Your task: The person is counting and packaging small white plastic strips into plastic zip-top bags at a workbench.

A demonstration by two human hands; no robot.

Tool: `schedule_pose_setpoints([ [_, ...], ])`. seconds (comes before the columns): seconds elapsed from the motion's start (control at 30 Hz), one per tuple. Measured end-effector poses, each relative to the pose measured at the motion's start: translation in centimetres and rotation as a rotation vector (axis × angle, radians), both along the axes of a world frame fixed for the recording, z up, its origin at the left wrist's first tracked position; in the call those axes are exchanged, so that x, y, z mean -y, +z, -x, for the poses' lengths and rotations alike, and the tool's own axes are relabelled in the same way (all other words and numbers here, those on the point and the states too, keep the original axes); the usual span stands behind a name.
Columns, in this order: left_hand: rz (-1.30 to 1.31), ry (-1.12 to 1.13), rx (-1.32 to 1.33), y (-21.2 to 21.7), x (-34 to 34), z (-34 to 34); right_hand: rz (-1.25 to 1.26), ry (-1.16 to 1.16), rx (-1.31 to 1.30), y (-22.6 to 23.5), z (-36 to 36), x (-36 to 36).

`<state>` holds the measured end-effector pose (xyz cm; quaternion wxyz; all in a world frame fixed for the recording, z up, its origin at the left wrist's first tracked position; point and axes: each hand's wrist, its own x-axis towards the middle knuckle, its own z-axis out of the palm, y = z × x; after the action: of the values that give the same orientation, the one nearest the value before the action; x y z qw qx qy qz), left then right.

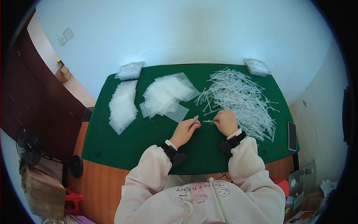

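Note:
My left hand [184, 131] is closed at the middle of the green table, pinching a small clear plastic bag [196, 118] whose edge stands up above the thumb. Just to its right, my right hand [226, 122] is closed on a few thin clear plastic sticks [207, 121], their ends pointing toward the left hand. A large loose heap of clear sticks with looped ends [238, 99] lies beyond and to the right of that hand. Behind my left hand is a spread pile of flat clear bags [166, 93].
A fanned row of clear bags [124, 106] lies farther left. Filled clear packs stand at the back left [129, 70] and back right [257, 67]. A phone [291, 136] rests by the right edge of the green-covered table [112, 149]. A fan [29, 145] is at left.

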<state>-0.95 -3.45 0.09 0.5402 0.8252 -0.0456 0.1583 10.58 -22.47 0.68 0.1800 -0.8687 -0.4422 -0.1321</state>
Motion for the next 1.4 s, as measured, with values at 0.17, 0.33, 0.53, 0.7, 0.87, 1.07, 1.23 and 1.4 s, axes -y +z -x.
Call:
schedule_pose_setpoints([
  [0.17, 0.011, -0.012, 0.001, 0.2, 0.1, 0.1, 0.024, -0.03, 0.011, -0.2, 0.0, 0.0],
  [0.33, 0.052, 0.045, 0.002, 0.2, -0.1, 0.1, -0.137, -0.111, 0.149, 0.9, 0.7, -0.7],
  [0.53, 0.105, 0.052, 0.0, -0.1, -0.1, -0.1, -0.226, -0.081, 0.039, 1.1, 0.5, -0.8],
  [0.7, 0.145, 0.128, 0.063, 0.3, -0.1, 0.0, -0.449, -0.001, -0.056, 1.7, 1.2, -1.3],
  [0.87, 0.151, 0.187, 0.141, 0.8, -0.3, 0.0, -0.366, 0.261, -0.166, 1.6, 1.8, -1.7],
  [1.07, 0.134, 0.017, 0.034, 0.5, -0.1, 0.0, -0.366, 0.434, -0.194, 1.5, 2.4, -1.9],
  [1.23, 0.239, -0.222, -0.116, 0.3, 0.2, 0.3, -0.434, 0.272, -0.17, 1.7, 2.4, -1.6],
  [1.4, 0.245, -0.272, -0.166, 0.1, 0.1, 0.3, -0.558, 0.306, -0.081, 2.0, 2.5, -1.8],
])
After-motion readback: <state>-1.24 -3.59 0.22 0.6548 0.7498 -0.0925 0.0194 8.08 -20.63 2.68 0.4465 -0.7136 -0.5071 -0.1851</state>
